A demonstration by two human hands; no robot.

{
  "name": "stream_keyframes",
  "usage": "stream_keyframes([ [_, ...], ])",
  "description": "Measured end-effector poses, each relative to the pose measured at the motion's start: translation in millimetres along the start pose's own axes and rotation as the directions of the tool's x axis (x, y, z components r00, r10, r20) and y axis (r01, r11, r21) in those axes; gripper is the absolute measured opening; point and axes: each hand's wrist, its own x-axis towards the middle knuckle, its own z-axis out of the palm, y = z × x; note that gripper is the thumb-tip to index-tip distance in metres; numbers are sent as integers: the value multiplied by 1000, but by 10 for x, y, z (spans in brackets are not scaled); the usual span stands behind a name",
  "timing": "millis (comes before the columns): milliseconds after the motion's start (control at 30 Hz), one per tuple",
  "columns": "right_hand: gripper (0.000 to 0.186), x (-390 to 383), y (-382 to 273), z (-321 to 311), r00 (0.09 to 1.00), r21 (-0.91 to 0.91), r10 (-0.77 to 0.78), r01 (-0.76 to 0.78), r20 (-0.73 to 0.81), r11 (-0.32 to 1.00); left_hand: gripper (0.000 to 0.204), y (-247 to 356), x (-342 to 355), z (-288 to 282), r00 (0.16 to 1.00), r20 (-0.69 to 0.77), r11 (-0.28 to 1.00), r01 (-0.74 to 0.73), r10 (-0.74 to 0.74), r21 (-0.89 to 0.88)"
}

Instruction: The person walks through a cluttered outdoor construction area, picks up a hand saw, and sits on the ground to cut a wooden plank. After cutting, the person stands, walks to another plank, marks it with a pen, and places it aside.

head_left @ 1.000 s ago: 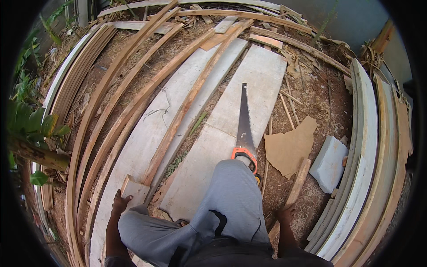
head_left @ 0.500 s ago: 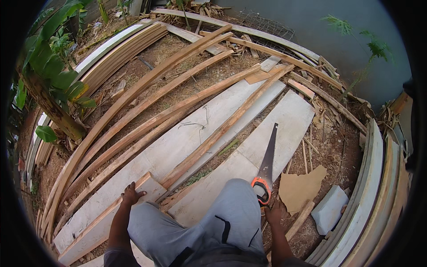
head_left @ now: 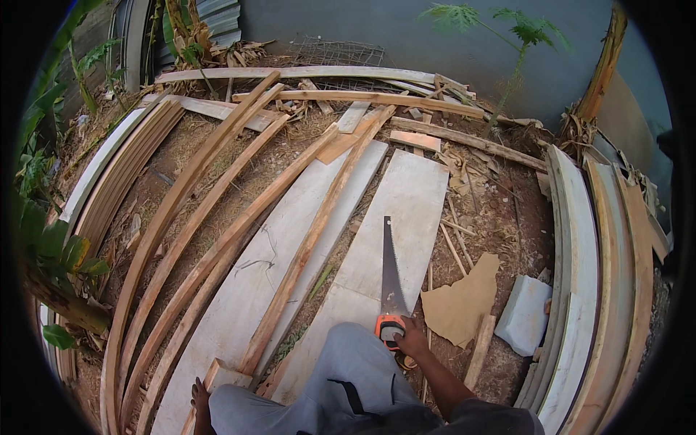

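Observation:
My right hand (head_left: 406, 335) is closed round the orange-and-black handle of a hand saw (head_left: 393, 272), whose dark blade points away from me over a pale sheet board (head_left: 377, 196). Low at the left, my left hand (head_left: 200, 399) grips the edge of a short wooden board (head_left: 228, 375) beside my grey-trousered leg. That short board lies at the near end of a long timber (head_left: 304, 268) on another pale sheet (head_left: 246, 283). To the right of the saw are torn brown cardboard (head_left: 460, 297) and a white block (head_left: 523, 315).
Curved-looking long timbers (head_left: 174, 217) lie across the left ground, with stacked planks (head_left: 127, 167) beyond. Another plank stack (head_left: 576, 275) runs along the right. A grey wall (head_left: 507, 94), wire mesh (head_left: 337, 54), banana plants (head_left: 69, 304) and a small papaya tree (head_left: 522, 51) border the area.
My right hand has moved from a loose stick up to the saw handle and taken hold of it. My left hand has shifted down the view, still at the short board, as the view tilted.

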Motion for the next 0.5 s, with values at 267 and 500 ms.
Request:
stream_keyframes([
  [267, 61, 1105, 302, -176, 983, 108, 27, -7, -181, 994, 92, 1892, -459, -1099, 845, -258, 742, -535, 469, -404],
  [500, 54, 2902, 358, -661, 964, 287, 127, -56, -235, 956, 52, 5434, -762, -612, 387, 0, 344, -820, 922, -457],
])
